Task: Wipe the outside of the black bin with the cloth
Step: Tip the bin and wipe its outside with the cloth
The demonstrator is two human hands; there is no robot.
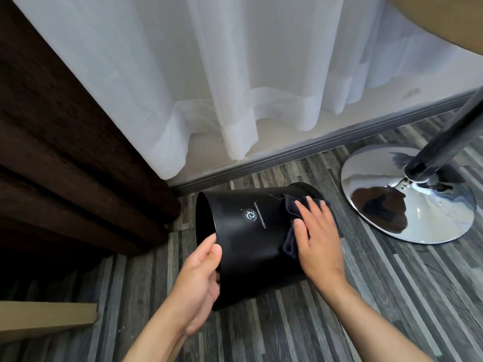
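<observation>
The black bin [251, 239] lies tipped on its side on the striped grey floor, its open mouth facing left and a white round logo with lettering on its upper side. My left hand [201, 280] grips the rim at the mouth, thumb on the outer wall and fingers inside. A dark grey cloth [290, 218] is bunched on the bin's wall near its base. My right hand [317, 239] lies flat on the cloth with fingers spread, pressing it against the bin. Part of the cloth is hidden under that hand.
A chrome round stand base [418, 205] with a slanted pole [460, 131] stands just right of the bin. White sheer curtain [235, 74] and grey skirting run behind. Dark brown drapes [65, 152] hang at left. A beige board edge [47, 320] lies at lower left.
</observation>
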